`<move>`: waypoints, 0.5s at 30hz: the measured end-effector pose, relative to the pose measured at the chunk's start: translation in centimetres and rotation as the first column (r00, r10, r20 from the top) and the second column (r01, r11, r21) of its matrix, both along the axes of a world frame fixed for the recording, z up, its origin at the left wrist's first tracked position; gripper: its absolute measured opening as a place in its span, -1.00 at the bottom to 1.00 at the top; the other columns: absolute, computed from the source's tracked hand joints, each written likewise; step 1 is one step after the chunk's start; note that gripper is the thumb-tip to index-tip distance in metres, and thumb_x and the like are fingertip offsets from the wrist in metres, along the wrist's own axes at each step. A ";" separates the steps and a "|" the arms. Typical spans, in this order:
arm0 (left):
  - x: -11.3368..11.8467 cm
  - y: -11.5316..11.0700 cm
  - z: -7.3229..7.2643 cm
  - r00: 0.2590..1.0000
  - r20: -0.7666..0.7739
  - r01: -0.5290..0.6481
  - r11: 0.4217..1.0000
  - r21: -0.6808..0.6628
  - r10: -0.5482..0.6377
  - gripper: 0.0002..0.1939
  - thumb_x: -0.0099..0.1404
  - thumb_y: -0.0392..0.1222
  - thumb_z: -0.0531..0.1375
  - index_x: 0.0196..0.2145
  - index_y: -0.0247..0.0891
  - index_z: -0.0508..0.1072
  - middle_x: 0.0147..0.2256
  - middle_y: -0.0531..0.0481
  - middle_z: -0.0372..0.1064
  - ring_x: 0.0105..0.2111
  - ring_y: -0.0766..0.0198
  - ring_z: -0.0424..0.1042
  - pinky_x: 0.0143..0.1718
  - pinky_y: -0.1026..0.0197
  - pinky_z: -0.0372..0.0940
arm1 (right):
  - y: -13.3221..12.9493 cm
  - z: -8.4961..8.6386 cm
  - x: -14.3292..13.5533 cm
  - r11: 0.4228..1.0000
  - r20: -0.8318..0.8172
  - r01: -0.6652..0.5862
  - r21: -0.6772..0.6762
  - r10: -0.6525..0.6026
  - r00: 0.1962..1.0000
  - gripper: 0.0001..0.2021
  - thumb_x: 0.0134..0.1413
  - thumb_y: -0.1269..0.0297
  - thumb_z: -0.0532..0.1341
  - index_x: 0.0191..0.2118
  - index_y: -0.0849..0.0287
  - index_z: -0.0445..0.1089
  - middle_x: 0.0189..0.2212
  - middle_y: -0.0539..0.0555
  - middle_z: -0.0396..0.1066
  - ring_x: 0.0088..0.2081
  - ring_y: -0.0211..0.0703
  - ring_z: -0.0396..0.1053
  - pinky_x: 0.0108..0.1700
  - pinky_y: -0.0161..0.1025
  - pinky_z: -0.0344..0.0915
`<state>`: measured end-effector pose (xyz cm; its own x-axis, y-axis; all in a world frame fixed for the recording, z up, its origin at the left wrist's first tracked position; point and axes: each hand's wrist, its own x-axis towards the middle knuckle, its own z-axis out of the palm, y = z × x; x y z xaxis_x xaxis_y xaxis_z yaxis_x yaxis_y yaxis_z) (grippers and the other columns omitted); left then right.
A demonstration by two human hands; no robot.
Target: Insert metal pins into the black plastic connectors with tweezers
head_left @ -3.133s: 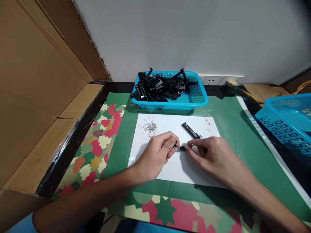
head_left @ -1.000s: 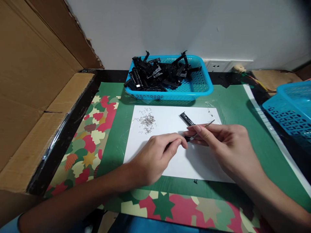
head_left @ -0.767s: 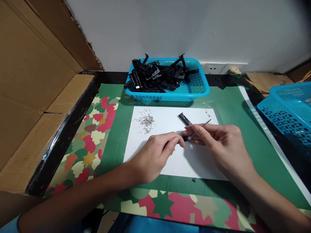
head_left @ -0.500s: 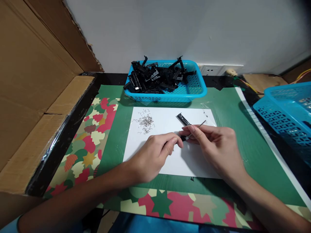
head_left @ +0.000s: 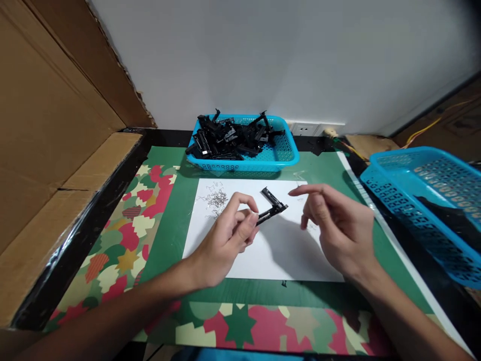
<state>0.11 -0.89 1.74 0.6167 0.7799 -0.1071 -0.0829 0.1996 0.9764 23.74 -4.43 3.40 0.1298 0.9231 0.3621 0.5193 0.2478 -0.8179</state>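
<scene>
Cardboard panel (head_left: 56,85): brown, torn along its far edge, cut off at the left.
Festive paper (head_left: 130,235): stars and trees in red, cream and green border the green mat (head_left: 165,235).
Wire pile (head_left: 217,199): small bent metal pieces, tangled on the white sheet (head_left: 255,260); single ones are hard to separate.
Left hand (head_left: 227,235): thumb and fingers pinch one end of a black part, hiding that end.
Blue basket (head_left: 240,167): heaped with black pieces (head_left: 225,138) against the wall; pale patches on some are too small to read.
Held part (head_left: 270,214): slim, just above the sheet, pointing toward the right hand.
Loose part (head_left: 271,197): lies slantwise on the sheet; its near end meets the held part in view, contact unclear.
Right hand (head_left: 338,225): forefinger extended, other fingers curled, apart from both parts; whether the palm hides anything cannot be told.
Wall socket (head_left: 305,129): beside a pale plug (head_left: 330,133) with coloured wires.
Second basket (head_left: 381,188): blue, cropped by the right edge, its dark contents (head_left: 451,215) indistinct.
</scene>
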 end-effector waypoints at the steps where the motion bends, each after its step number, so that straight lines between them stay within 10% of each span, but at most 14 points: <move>1: 0.0 -0.1 0.0 0.999 0.033 -0.003 0.999 -0.033 0.005 -0.71 0.58 0.15 0.13 -0.03 -0.07 0.21 -0.40 0.15 0.14 -0.47 0.39 0.10 -0.48 0.38 -0.01 | 0.0 0.3 0.3 0.998 0.077 -0.058 -0.009 0.058 0.995 -0.74 0.51 0.10 0.20 0.01 0.09 0.59 -0.52 -0.07 0.32 -0.52 -0.28 0.25 -0.45 -0.30 0.23; 9: 0.1 -0.6 0.4 0.988 0.117 0.113 0.991 -0.071 -0.105 -0.67 0.58 0.21 0.09 0.01 -0.05 0.14 -0.30 0.10 0.29 -0.48 0.39 0.25 -0.59 0.42 0.06 | -1.0 1.0 0.8 0.939 0.393 -0.327 0.104 0.263 0.881 -0.88 0.37 0.39 0.34 -0.04 0.10 0.58 -0.44 -0.07 0.53 -0.61 -0.40 0.15 -0.50 -0.35 0.14; 13: 0.1 -0.5 0.9 0.999 0.023 0.031 0.995 0.093 -0.033 -0.59 0.55 0.20 0.14 0.14 -0.09 0.23 0.04 -0.14 0.38 -0.25 0.25 0.44 -0.47 0.31 0.31 | -2.8 2.9 4.2 0.969 0.515 -0.018 0.248 -0.116 0.849 -0.92 0.31 0.34 0.37 -0.14 0.06 0.63 -0.55 -0.09 0.40 -0.60 -0.33 0.15 -0.50 -0.28 0.14; 15: 0.0 -0.2 1.1 0.999 -0.047 -0.012 0.988 0.153 0.019 -0.60 0.54 0.18 0.16 0.14 -0.11 0.31 0.08 -0.15 0.38 -0.21 0.24 0.43 -0.40 0.28 0.33 | -4.0 4.4 7.4 0.877 0.487 0.296 0.379 -0.461 0.741 -0.89 0.28 0.22 0.40 -0.16 0.08 0.66 -0.60 -0.08 0.25 -0.58 -0.26 0.11 -0.49 -0.22 0.12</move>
